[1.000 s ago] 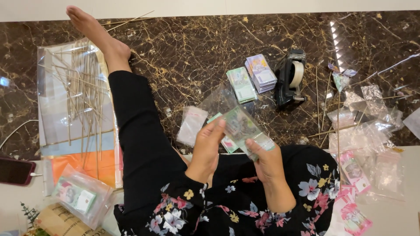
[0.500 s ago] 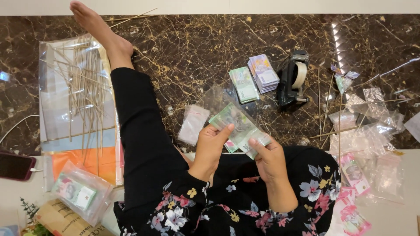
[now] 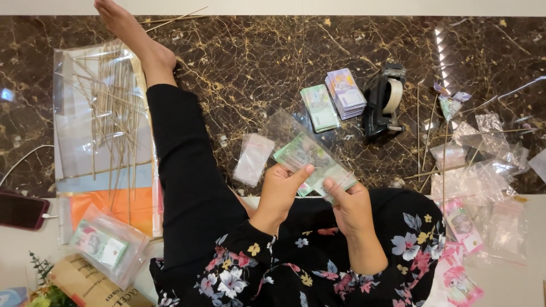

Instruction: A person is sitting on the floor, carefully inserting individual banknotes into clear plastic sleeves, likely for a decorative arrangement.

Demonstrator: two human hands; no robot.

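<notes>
Green banknote [image 3: 304,158] in its clear sleeve [image 3: 284,128] has dropped lower; left hand [image 3: 280,190] and right hand [image 3: 348,202] both pinch it closed.

banknote stacks [image 3: 333,101]: 2 | tape dispenser [image 3: 384,101]: 1 | phone [image 3: 21,210]: 1 | hands [image 3: 280,190]: 2

A home floor used as a craft spot: dark marble floor [image 3: 256,68], a bare foot [image 3: 128,28], a tape dispenser [image 3: 384,102], thin sticks [image 3: 114,108] and small clear bags [image 3: 483,165] lying about.
</notes>
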